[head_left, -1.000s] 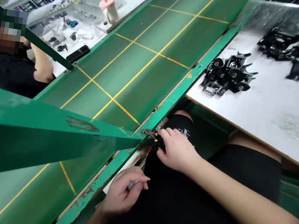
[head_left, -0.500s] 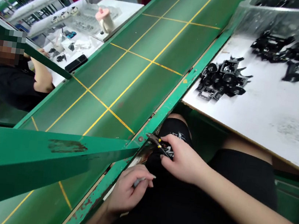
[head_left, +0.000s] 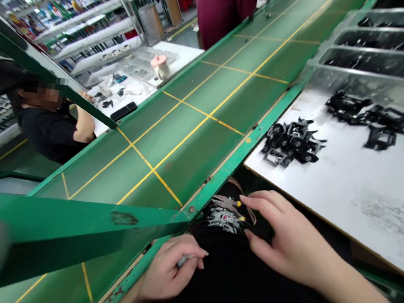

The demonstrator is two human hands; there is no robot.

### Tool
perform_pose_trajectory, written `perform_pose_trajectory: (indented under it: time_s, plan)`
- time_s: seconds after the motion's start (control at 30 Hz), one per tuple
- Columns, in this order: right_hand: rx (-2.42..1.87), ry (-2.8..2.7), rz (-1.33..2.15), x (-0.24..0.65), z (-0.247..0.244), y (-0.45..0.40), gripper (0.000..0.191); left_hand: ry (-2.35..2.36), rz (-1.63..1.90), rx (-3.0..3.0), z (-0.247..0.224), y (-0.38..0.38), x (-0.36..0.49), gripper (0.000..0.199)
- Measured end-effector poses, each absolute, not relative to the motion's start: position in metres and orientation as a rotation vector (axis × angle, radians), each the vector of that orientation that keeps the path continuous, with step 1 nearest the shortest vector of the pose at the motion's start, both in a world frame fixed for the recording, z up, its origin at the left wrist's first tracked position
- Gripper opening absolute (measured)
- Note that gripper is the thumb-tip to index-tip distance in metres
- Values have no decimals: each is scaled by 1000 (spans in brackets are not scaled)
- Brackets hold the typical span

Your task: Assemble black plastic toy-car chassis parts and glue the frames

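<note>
My left hand (head_left: pixel 172 268) is closed on a small grey object, mostly hidden by the fingers, beside the green rail of the belt. My right hand (head_left: pixel 281 228) has its thumb and fingers apart around the handles of a pair of pliers (head_left: pixel 230 205), whose yellow-marked handles are spread. The pliers are over the dark printed cloth on my leg, jaws pointing left. A fingertip touches or nearly touches one handle. A heap of black plastic parts (head_left: pixel 293 143) lies on the white table (head_left: pixel 332 185) to the upper right.
A green conveyor belt (head_left: pixel 189 134) with yellow lines runs diagonally, crossed by a green beam (head_left: pixel 75 219) at lower left. Clear bins (head_left: pixel 366 79) and more black parts (head_left: pixel 383 117) stand at upper right. A person in black (head_left: pixel 51 125) sits across the belt.
My view has tilted up. My right hand has moved right and opened from its grip on the pliers, whose handles are now spread wider. My left hand keeps its closed pose.
</note>
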State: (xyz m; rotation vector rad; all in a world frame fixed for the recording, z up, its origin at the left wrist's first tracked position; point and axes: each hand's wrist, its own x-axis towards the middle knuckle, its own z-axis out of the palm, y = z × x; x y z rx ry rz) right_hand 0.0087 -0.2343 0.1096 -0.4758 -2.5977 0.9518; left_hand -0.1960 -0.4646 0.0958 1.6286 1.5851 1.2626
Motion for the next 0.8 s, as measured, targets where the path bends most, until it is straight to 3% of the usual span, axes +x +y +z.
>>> perform_pose_trajectory:
  time_s: [0.3, 0.47, 0.67, 0.8]
  plan:
    - [-239, -2287, 311, 91, 221, -196, 51, 1462, 1591, 1694, 149, -368, -155, 19]
    - [-318, -2213, 201, 162, 231, -177, 53, 1262, 1691, 1650, 184, -279, -82, 6]
    - [-499, -2148, 30, 236, 229, -159, 55, 820, 1705, 1365, 226, -205, -14, 15]
    - [-625, -2165, -173, 269, 227, -156, 63, 890, 1516, 1414, 239, -181, 1, 29]
